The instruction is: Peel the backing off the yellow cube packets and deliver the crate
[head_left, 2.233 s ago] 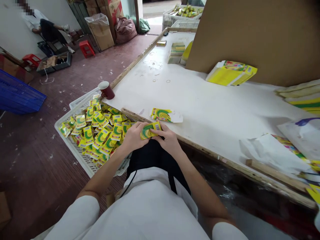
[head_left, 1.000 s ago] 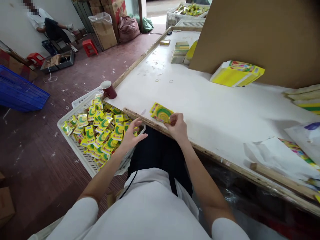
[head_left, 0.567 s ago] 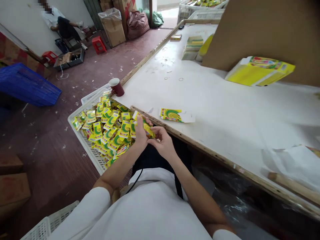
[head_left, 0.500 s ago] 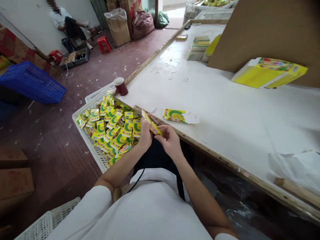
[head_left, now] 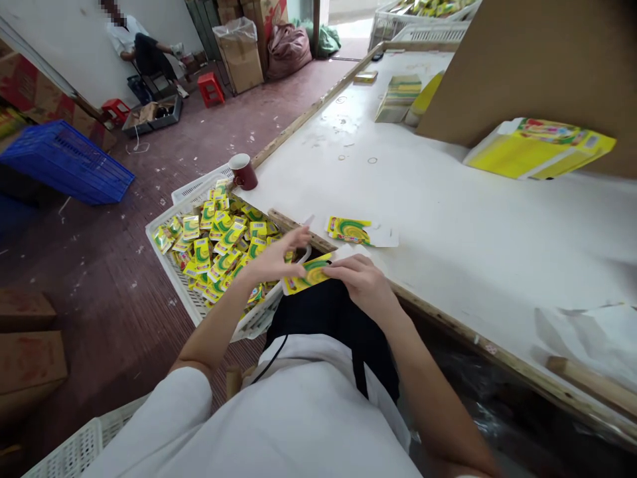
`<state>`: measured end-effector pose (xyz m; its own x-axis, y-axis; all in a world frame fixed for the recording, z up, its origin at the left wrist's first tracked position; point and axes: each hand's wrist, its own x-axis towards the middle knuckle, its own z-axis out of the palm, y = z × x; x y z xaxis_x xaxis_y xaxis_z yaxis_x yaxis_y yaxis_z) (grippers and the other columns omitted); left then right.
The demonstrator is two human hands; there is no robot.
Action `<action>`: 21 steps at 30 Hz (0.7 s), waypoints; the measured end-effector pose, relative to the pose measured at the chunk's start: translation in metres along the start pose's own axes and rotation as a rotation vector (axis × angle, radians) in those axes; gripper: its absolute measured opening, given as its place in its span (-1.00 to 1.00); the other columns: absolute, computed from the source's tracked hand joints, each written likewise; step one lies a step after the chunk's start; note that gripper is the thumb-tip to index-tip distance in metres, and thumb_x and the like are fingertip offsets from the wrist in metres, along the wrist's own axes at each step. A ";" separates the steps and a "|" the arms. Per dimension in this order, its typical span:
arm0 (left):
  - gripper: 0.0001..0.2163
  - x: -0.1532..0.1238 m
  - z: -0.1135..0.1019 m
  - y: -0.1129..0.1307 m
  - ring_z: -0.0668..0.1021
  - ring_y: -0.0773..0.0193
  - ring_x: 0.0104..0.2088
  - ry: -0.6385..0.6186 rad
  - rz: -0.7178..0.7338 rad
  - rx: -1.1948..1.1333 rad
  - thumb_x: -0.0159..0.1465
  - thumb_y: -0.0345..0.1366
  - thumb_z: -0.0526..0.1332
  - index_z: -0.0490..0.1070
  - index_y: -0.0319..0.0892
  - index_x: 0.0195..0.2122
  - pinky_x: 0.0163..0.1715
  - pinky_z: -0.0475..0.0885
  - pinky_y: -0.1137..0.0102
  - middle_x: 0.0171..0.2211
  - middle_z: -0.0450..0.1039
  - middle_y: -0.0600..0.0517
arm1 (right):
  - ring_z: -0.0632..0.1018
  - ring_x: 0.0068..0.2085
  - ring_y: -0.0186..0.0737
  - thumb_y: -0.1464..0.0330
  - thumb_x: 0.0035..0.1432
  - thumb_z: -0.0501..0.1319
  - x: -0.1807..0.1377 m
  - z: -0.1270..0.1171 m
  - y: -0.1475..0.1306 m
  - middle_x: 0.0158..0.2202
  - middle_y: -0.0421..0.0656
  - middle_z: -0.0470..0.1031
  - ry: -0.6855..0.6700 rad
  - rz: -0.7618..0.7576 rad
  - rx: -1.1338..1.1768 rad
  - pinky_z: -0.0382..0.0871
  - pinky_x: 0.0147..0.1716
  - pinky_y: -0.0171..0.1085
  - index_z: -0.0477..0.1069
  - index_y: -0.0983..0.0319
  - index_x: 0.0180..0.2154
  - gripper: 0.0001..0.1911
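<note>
A small yellow-and-green carton (head_left: pixel 312 277) with a white flap lies across my lap, below the table edge. My right hand (head_left: pixel 365 282) pinches its right end between thumb and fingers. At its left end, my left hand (head_left: pixel 273 257) is open, fingers spread and thumb tip against or just over the carton; I cannot tell if it touches. Below my left hand, a white plastic crate (head_left: pixel 186 305) holds many small yellow-green packets (head_left: pixel 231 236). On the table, just beyond my right hand, lies another yellow-green carton (head_left: pixel 351 230) with a white flap.
A maroon mug (head_left: pixel 243 172) stands at the corner of the white table (head_left: pixel 438 219). Farther back are a stack of cards or cartons (head_left: pixel 399 98), a large yellow box (head_left: pixel 540 151) and a brown board (head_left: pixel 527 73). A blue crate (head_left: pixel 70 162) and a seated person (head_left: pixel 146 53) are at left.
The carton has turned from a steep, nearly edge-on tilt to show its printed face, with a white flap out at the right. My left hand has released it and spread its fingers.
</note>
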<state>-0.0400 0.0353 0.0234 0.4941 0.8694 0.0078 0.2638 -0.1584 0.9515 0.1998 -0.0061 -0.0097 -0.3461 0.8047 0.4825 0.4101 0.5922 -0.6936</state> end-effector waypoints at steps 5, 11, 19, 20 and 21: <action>-0.30 0.004 0.052 -0.002 0.54 -0.05 0.04 0.097 -0.153 0.306 0.02 -0.14 0.45 0.26 -0.18 0.17 0.06 0.44 0.10 0.04 0.47 -0.15 | 0.59 -0.12 -0.13 0.41 0.33 0.11 0.000 0.026 -0.015 -0.16 -0.11 0.60 0.394 0.114 -0.133 0.52 -0.08 -0.09 0.57 0.04 -0.14 -0.73; -0.21 0.004 0.066 -0.015 0.47 -0.05 0.13 0.304 -0.063 0.358 0.08 -0.16 0.42 0.06 -0.21 0.26 0.11 0.40 0.10 0.14 0.36 -0.22 | 0.60 -0.17 -0.14 0.22 0.18 0.30 -0.004 0.039 -0.020 -0.10 -0.08 0.52 0.556 0.381 0.344 0.55 -0.10 -0.08 0.37 0.09 -0.02 -0.66; -0.17 -0.010 0.061 -0.017 0.43 0.00 0.19 0.227 0.277 0.497 0.17 -0.12 0.36 -0.09 -0.17 0.34 0.15 0.39 0.17 0.25 0.24 -0.26 | 0.38 -0.55 -0.30 0.01 -0.01 0.35 0.003 0.029 0.011 -0.61 -0.27 0.30 0.142 0.854 1.170 0.42 -0.53 -0.27 0.31 0.16 -0.48 -0.60; -0.18 -0.010 0.062 -0.015 0.43 0.00 0.20 0.237 0.274 0.502 0.18 -0.12 0.35 -0.09 -0.16 0.35 0.15 0.39 0.17 0.25 0.23 -0.25 | 0.38 -0.56 -0.29 -0.01 -0.02 0.35 0.000 0.035 0.011 -0.63 -0.27 0.30 0.116 0.866 1.226 0.43 -0.52 -0.26 0.31 0.16 -0.48 -0.59; -0.18 -0.010 0.062 -0.014 0.43 0.00 0.20 0.245 0.266 0.504 0.18 -0.12 0.35 -0.09 -0.14 0.35 0.15 0.39 0.17 0.26 0.22 -0.25 | 0.41 -0.54 -0.27 -0.05 -0.01 0.32 -0.003 0.041 0.009 -0.62 -0.26 0.33 0.112 0.852 1.253 0.46 -0.49 -0.23 0.33 0.15 -0.46 -0.57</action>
<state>0.0030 -0.0004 -0.0090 0.4078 0.8426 0.3518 0.5465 -0.5339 0.6452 0.1702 -0.0046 -0.0395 -0.2956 0.9110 -0.2875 -0.5314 -0.4069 -0.7430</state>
